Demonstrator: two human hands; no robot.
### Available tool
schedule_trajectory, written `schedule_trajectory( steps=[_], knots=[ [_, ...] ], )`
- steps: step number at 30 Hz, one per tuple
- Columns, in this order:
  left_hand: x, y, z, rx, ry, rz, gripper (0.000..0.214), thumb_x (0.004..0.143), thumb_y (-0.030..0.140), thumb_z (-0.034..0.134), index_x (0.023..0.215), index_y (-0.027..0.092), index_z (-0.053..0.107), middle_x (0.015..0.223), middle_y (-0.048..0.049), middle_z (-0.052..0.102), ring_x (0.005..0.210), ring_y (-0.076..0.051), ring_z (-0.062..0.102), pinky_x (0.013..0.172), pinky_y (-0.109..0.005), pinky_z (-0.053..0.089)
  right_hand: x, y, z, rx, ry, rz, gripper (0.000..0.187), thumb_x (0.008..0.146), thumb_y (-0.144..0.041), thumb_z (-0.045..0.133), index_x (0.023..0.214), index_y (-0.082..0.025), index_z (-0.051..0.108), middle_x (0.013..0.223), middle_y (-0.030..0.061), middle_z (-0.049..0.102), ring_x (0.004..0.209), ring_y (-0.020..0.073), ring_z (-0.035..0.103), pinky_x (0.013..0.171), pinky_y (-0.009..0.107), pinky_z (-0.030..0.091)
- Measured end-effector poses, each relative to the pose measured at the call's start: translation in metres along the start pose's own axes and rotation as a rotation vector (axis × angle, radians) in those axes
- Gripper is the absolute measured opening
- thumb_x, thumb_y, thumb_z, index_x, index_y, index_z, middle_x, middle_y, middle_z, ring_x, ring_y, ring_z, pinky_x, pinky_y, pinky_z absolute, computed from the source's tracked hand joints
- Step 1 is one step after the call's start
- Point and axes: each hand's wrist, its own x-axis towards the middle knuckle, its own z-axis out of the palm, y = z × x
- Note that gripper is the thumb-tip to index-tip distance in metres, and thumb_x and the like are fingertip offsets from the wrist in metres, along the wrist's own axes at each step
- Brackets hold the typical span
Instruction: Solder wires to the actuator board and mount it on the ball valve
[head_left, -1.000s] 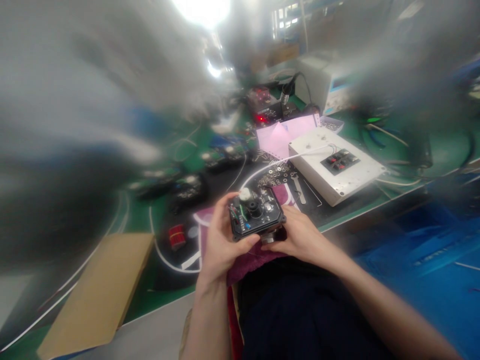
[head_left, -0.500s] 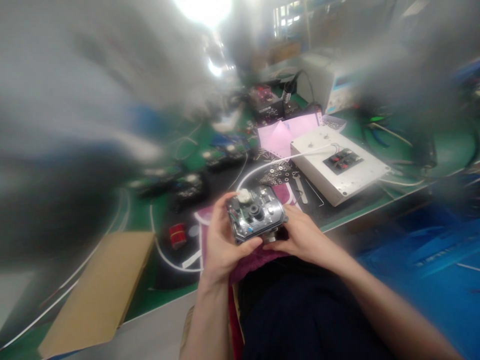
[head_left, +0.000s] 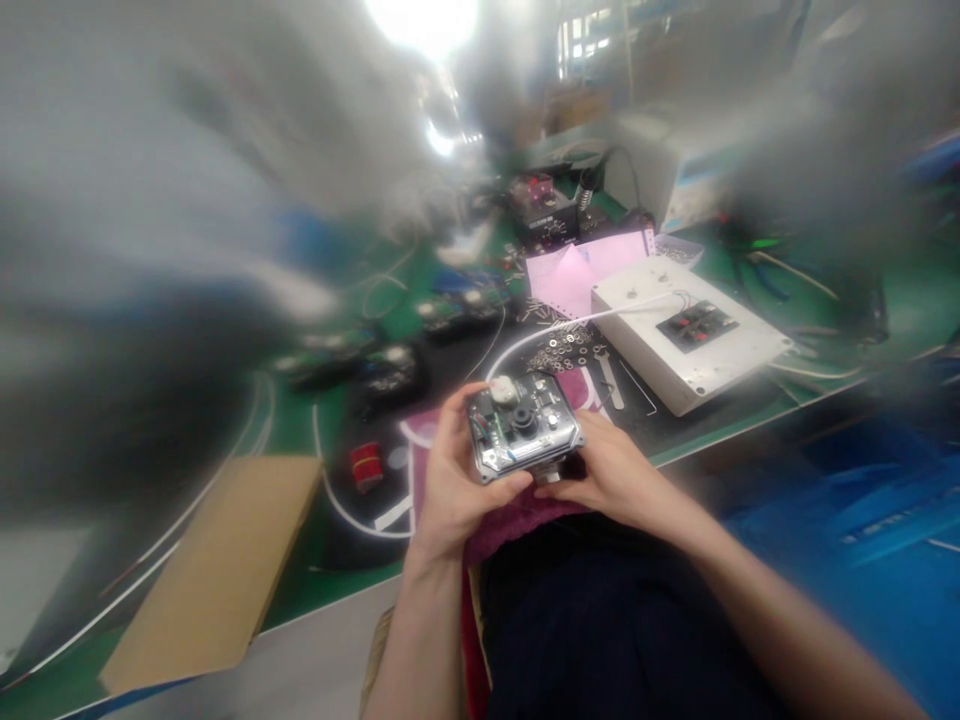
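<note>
I hold a small black electronic module (head_left: 523, 426) with an exposed circuit board, a round black part and a white part on top. My left hand (head_left: 452, 476) wraps its left side, thumb along the near edge. My right hand (head_left: 609, 468) grips its right and underside, fingers curled beneath it. Both hands hover over a magenta cloth (head_left: 504, 514) at the near edge of the green bench (head_left: 307, 425).
A white box (head_left: 686, 335) with a black terminal panel lies to the right. Pink paper (head_left: 577, 270), loose washers (head_left: 559, 350), a white cable, several black modules (head_left: 390, 365) and a red coil (head_left: 365, 463) lie around. A cardboard sheet (head_left: 217, 570) sits left.
The module and both hands stay together; the view has drifted slightly, so everything sits a little further right and up. The module looks tilted a bit more.
</note>
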Motion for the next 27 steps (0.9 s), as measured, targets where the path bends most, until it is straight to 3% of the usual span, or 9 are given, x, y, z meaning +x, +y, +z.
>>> schedule_trajectory(
  steps=[8,14,27],
  knots=[
    [-0.0006,-0.0026,0.0007,-0.023,0.051,0.039,0.094,0.068,0.034,0.1,0.149,0.03,0.053,0.142,-0.0077,0.063,0.127,-0.026,0.067,0.105,-0.032,0.059,-0.0013,0.0005,0.0002,-0.001,-0.001,-0.013,0.063,0.083,-0.042,0.091,0.134,-0.023,0.06,0.136,0.0105,0.068,0.122,0.0306,0.065,0.102,0.044,0.053],
    [-0.0019,-0.0016,0.0033,-0.025,-0.005,-0.003,0.096,0.065,0.03,0.101,0.148,0.028,0.053,0.144,-0.0102,0.063,0.133,-0.03,0.065,0.109,-0.036,0.058,-0.0026,0.0007,0.0005,0.013,0.005,-0.002,0.06,0.09,-0.042,0.084,0.141,-0.024,0.058,0.139,0.0108,0.068,0.124,0.0306,0.065,0.105,0.046,0.053],
    [-0.0017,0.0061,0.0024,0.1,-0.013,0.007,0.098,0.063,0.033,0.101,0.147,0.026,0.051,0.14,-0.0109,0.063,0.13,-0.032,0.066,0.107,-0.038,0.058,-0.003,0.001,0.0013,0.041,0.013,0.008,0.055,0.088,-0.041,0.086,0.135,-0.024,0.062,0.136,0.0091,0.07,0.122,0.0294,0.066,0.104,0.044,0.052]
  ],
)
